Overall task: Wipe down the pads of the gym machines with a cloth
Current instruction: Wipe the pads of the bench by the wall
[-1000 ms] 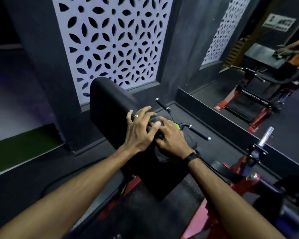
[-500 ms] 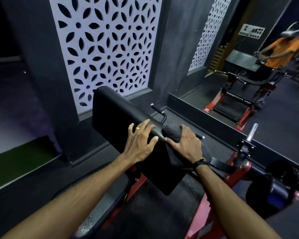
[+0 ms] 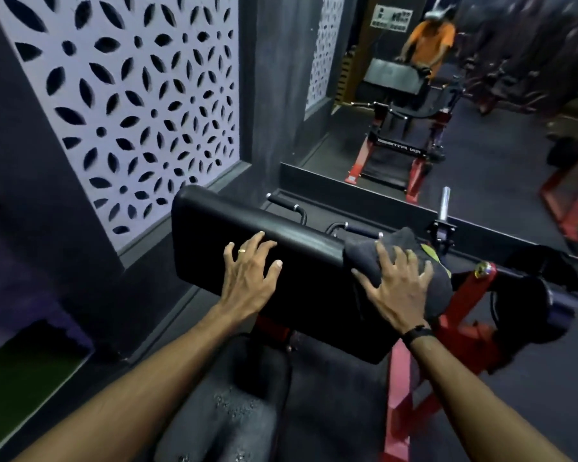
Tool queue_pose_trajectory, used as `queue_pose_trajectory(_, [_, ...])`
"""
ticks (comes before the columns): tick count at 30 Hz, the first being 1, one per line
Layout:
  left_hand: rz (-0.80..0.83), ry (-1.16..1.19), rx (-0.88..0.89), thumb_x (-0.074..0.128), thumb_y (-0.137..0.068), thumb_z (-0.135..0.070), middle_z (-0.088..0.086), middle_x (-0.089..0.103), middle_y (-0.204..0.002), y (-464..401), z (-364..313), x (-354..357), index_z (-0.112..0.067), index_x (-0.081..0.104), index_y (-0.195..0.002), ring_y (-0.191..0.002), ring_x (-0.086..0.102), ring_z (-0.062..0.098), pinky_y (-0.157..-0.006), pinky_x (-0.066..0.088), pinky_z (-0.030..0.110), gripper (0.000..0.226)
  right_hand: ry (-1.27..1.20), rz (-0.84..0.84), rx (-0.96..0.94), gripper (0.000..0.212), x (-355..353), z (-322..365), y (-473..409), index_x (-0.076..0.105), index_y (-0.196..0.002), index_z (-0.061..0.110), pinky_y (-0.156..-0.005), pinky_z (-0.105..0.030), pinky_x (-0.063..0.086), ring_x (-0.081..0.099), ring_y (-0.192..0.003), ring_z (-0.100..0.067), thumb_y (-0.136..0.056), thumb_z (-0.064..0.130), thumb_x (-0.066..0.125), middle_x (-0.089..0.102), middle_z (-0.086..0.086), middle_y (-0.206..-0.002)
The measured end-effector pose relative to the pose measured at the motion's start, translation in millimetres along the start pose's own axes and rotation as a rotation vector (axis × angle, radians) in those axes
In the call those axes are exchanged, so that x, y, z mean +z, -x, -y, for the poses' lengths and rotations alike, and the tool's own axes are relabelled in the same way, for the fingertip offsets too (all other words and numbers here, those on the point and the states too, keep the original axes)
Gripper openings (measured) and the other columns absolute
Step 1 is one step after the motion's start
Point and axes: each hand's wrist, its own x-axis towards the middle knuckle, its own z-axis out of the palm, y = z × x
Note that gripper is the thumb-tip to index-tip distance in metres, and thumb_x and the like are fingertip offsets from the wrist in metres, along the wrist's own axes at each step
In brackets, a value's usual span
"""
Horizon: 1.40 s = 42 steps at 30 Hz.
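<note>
1. The scene is dim overall; dark walls, floor and machine parts swallow most detail.
2. The brightest area is the white patterned cut-out panel (image 3: 124, 105) at upper left, which carries a faint violet cast.
3. A soft streak of glare runs along the top edge of the black pad (image 3: 281, 261), suggesting light from above.
4. The lower part of the frame, between the forearms, sits in deep shadow with grainy noise.
5. The mirror (image 3: 447, 111) reflection at upper right is soft and smeared; the far right edge is blurred.
6. Wide-angle distortion bends the panel and wall lines, and stretches the forearms at the bottom corners.
</note>
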Motion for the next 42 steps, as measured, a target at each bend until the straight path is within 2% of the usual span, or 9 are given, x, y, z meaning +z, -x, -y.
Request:
queue_pose_trajectory(7, [-0.017,0.024,0.074,0.033,-0.088,-0.053,0.009,0.044,-0.154,-33.6,25.7,-1.1,-0.015,0.058,-0.134,-0.140,0.043,0.024,-0.120,0.008,0.052,0.064,0.019,0.162,0.146,0.080,-7.0,5.6,-41.1,0.060,-0.113,0.036,-0.091,-0.050,0.043,0.062,-0.106,-0.028,-0.079,0.093,0.015,0.069,0.000,-0.109])
queue_pose_trajectory(12, [0.011,0.039,0.130,0.043,-0.090,-0.045,0.010,0.048,-0.150,-54.5,50.5,-1.0,-0.015,0.061,-0.129,-0.140,0.044,0.024,-0.120,0.009,0.052,0.053,-0.030,0.220,0.165,0.080,-2.5,6.9,-63.7,0.062,-0.095,0.030,-0.082,-0.045,0.045,0.065,-0.098,-0.028,-0.079,0.094,0.017,0.072,0.000,-0.100])
queue_pose_trajectory(17, [0.005,0.033,0.184,0.051,-0.090,-0.034,0.009,0.055,-0.140,-96.9,72.5,-7.7,-0.012,0.066,-0.121,-0.131,0.050,0.024,-0.117,0.017,0.049,0.040,-0.026,0.294,0.192,0.074,1.9,9.6,-79.4,0.065,-0.096,0.029,-0.075,-0.041,0.041,0.066,-0.097,-0.031,-0.079,0.092,0.028,0.073,-0.005,-0.100])
queue_pose_trajectory(22, [-0.084,0.070,0.259,0.048,-0.094,-0.030,0.006,0.065,-0.094,-141.7,83.3,-22.6,-0.011,0.066,-0.089,-0.094,0.059,0.031,-0.085,0.046,0.045,0.026,0.007,0.283,0.221,0.070,5.7,17.4,-80.2,0.064,-0.093,0.029,-0.073,-0.038,0.040,0.067,-0.098,-0.029,-0.082,0.089,0.031,0.073,-0.003,-0.099])
queue_pose_trajectory(25, [-0.078,0.186,0.181,0.047,-0.102,-0.034,0.006,0.065,-0.071,-155.0,88.8,-33.9,-0.012,0.062,-0.085,-0.075,0.065,0.036,-0.068,0.051,0.045,0.031,0.018,0.270,0.247,0.078,2.9,22.8,-79.8,0.064,-0.091,0.030,-0.077,-0.039,0.048,0.067,-0.094,-0.027,-0.078,0.094,0.022,0.073,-0.001,-0.096])
queue_pose_trajectory(29, [-0.064,0.326,0.183,0.053,-0.102,-0.042,0.004,0.059,-0.059,-172.6,109.4,-42.5,-0.012,0.061,-0.073,-0.061,0.063,0.036,-0.057,0.047,0.041,0.043,0.044,0.203,0.276,0.077,4.7,45.6,-76.8,0.065,-0.094,0.033,-0.078,-0.042,0.048,0.066,-0.094,-0.025,-0.078,0.093,0.019,0.070,-0.001,-0.097])
queue_pose_trajectory(34, [-0.066,0.373,0.152,0.051,-0.099,-0.051,-0.001,0.030,-0.047,-189.9,139.4,-60.8,-0.015,0.024,-0.055,-0.047,0.038,0.030,-0.050,0.030,0.037,0.063,0.038,0.102,0.320,0.066,7.0,99.1,-79.6,0.067,-0.094,0.034,-0.080,-0.040,0.046,0.064,-0.093,-0.025,-0.081,0.088,0.032,0.066,0.002,-0.094])
queue_pose_trajectory(39, [-0.022,0.424,0.221,0.050,-0.091,-0.056,-0.003,0.025,-0.045,-208.2,187.9,-91.2,-0.017,0.021,-0.054,-0.043,0.029,0.016,-0.045,0.024,0.030,0.061,0.084,-0.009,0.436,0.063,8.9,167.4,-83.3,0.071,-0.099,0.031,-0.090,-0.046,0.045,0.063,-0.095,-0.026,-0.082,0.082,0.038,0.069,0.000,-0.092])
queue_pose_trajectory(42, [-0.006,0.469,0.232,0.048,-0.090,-0.059,-0.003,0.029,-0.045,-222.8,220.2,-107.9,-0.015,0.023,-0.054,-0.043,0.032,0.018,-0.047,0.027,0.032,0.062,0.073,-0.019,0.473,0.062,10.7,210.8,-91.1,0.071,-0.102,0.030,-0.095,-0.048,0.039,0.062,-0.101,-0.028,-0.083,0.079,0.037,0.070,-0.002,-0.097])
